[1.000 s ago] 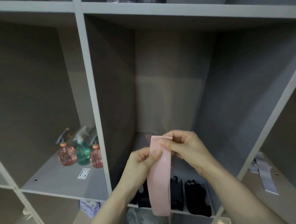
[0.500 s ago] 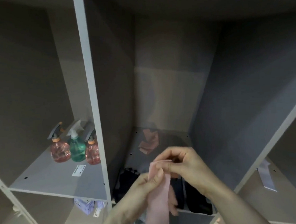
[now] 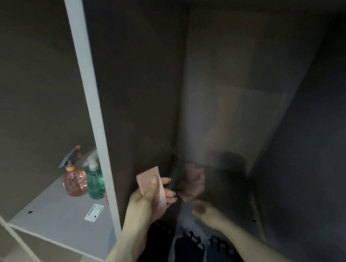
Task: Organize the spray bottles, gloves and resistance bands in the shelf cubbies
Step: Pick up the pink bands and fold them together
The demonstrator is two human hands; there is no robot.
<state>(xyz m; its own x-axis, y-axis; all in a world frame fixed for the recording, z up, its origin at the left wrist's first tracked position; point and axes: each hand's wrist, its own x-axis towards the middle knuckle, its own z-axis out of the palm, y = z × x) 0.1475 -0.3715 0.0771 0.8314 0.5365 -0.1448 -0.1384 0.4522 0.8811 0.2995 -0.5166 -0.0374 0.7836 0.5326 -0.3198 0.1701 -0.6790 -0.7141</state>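
Left hand (image 3: 146, 202) pinches a folded pink rubber resistance band (image 3: 151, 185) at the middle cubby's mouth, above black gloves (image 3: 196, 250); the blurry right hand (image 3: 204, 210) can't be read.

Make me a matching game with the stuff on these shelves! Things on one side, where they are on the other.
Things:
1. pink spray bottle
2. folded pink band
3. black gloves
4. white label

Places:
A. pinched in the left hand
B. stuck flat on the left cubby floor, in front of the bottles
C. standing beside the green spray bottle
D. at the front of the middle cubby, below the hands

Pairs: 1-C, 2-A, 3-D, 4-B
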